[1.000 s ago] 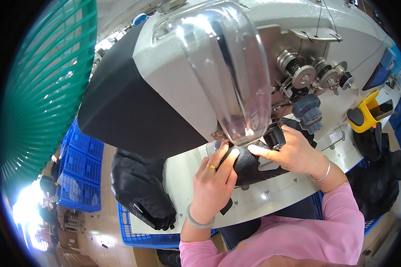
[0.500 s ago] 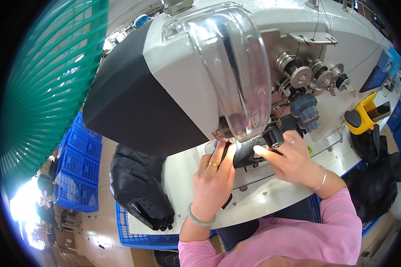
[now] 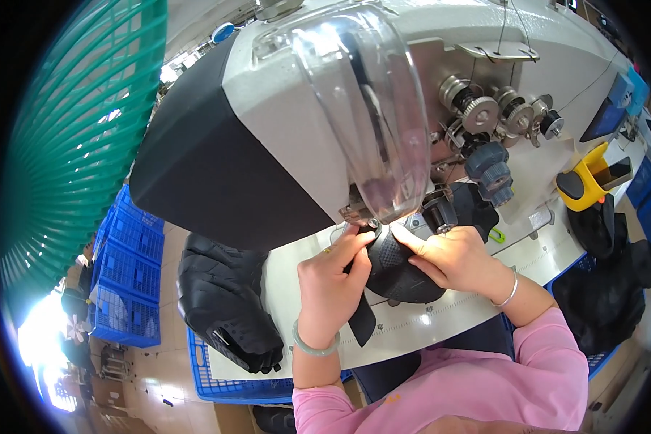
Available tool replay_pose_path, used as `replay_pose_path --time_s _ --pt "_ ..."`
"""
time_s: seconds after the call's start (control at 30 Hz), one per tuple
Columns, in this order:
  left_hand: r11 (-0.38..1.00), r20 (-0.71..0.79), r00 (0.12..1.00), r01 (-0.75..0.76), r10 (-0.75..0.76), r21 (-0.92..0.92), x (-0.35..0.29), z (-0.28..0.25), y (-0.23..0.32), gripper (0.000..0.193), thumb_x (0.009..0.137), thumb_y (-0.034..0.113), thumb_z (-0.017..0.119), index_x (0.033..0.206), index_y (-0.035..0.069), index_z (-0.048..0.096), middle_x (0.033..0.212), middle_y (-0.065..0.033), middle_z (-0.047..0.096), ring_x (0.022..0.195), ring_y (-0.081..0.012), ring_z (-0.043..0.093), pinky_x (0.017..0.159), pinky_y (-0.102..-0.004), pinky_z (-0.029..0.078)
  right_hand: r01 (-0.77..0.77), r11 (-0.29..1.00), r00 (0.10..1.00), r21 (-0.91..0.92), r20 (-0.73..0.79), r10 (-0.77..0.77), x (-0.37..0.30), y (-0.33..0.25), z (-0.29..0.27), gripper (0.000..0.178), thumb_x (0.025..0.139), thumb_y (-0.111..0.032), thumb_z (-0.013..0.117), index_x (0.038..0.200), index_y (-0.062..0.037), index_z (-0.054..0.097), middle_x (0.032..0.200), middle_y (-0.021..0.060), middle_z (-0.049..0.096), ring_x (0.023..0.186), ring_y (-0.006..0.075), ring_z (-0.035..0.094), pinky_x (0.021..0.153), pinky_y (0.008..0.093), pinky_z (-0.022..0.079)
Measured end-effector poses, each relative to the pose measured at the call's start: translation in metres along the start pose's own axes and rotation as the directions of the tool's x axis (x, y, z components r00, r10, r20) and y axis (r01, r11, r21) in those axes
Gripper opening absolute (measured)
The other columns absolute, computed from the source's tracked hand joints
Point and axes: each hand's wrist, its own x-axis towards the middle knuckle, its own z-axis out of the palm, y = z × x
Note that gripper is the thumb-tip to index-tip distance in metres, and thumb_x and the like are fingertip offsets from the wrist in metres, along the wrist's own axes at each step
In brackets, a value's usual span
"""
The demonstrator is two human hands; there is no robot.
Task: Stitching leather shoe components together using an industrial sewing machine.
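A black textured piece that looks like a shoe upper (image 3: 406,278) lies on the white sewing machine bed, its top end beneath the machine head (image 3: 289,137). My left hand (image 3: 333,282) pinches its left edge near the needle area, thumb and fingers drawn together. A narrow black strip (image 3: 362,325) hangs below that hand. On the right side of the piece, my right hand (image 3: 456,260) grips with bent fingers, its index finger reaching toward the presser area. The clear cover (image 3: 380,123) and the machine head hide the needle and where the fingertips meet the material.
Stacked black uppers (image 3: 224,296) sit at the bed's left end, above a blue basket (image 3: 242,390). More black pieces (image 3: 607,304) are piled at right, below a yellow holder (image 3: 586,177). Blue crates (image 3: 126,267) and a green fan guard (image 3: 79,137) are at left. Thread knobs (image 3: 492,170) project above my right hand.
The black piece has turned and come toward me, showing more of its rounded end. My right hand has shifted left and down, and my left fingers have bent into a pinch.
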Motion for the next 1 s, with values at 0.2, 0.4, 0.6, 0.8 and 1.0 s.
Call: replay_pose_path --time_s 0.2,0.4,0.6,0.8,1.0 --pt "0.933 0.022 0.962 -0.269 0.271 0.241 -0.001 0.003 -0.003 0.024 0.072 -0.001 0.064 0.095 0.001 0.071 0.108 -0.0213 0.067 0.069 -0.0257 0.067 0.064 -0.0292 0.053 -0.013 1.0 0.999 0.009 0.042 0.012 0.005 -0.005 -0.005 0.043 0.082 -0.023 0.066 0.124 -0.0146 0.062 0.055 0.001 0.048 0.045 0.0191 0.05 0.044 0.0322 0.039" --pt "0.918 0.019 0.955 -0.291 0.297 0.271 -0.001 0.005 -0.006 0.023 0.071 0.0 0.065 0.093 0.001 0.07 0.109 -0.0208 0.067 0.067 -0.0265 0.065 0.063 -0.0305 0.053 -0.053 0.997 0.997 0.05 0.063 0.05 0.008 -0.004 -0.009 0.041 0.081 -0.022 0.067 0.121 -0.0136 0.063 0.055 0.0021 0.051 0.046 0.0201 0.053 0.044 0.0329 0.039" --pt "0.907 0.032 0.956 -0.288 0.292 0.307 -0.001 0.006 -0.005 0.023 0.073 0.001 0.065 0.096 0.002 0.07 0.111 -0.02 0.066 0.066 -0.0257 0.064 0.062 -0.0308 0.052 -0.067 0.997 0.994 0.034 0.093 0.064 0.015 -0.004 -0.018 0.037 0.08 -0.022 0.067 0.116 -0.0141 0.065 0.056 0.0039 0.054 0.047 0.0217 0.055 0.044 0.0338 0.04" --pt "0.898 0.028 0.95 -0.304 0.311 0.318 -0.004 0.004 -0.005 0.026 0.074 0.006 0.068 0.1 0.003 0.07 0.113 -0.0194 0.066 0.065 -0.0265 0.065 0.063 -0.0307 0.053 -0.055 0.994 0.994 0.097 0.098 0.046 0.017 0.006 -0.021 0.027 0.081 -0.023 0.067 0.107 -0.0149 0.069 0.06 0.0053 0.06 0.052 0.0239 0.059 0.046 0.0342 0.041" --pt "0.974 0.195 0.955 -0.222 0.224 -0.036 0.002 -0.025 -0.021 0.044 0.066 -0.002 0.061 0.109 0.005 0.07 0.119 -0.0231 0.062 0.068 -0.0249 0.068 0.065 -0.0268 0.053 0.0 0.994 0.999 0.113 0.048 -0.005 0.022 0.019 -0.02 0.021 0.077 -0.029 0.073 0.095 -0.0174 0.075 0.059 0.0044 0.053 0.047 0.0254 0.047 0.046 0.0352 0.034"
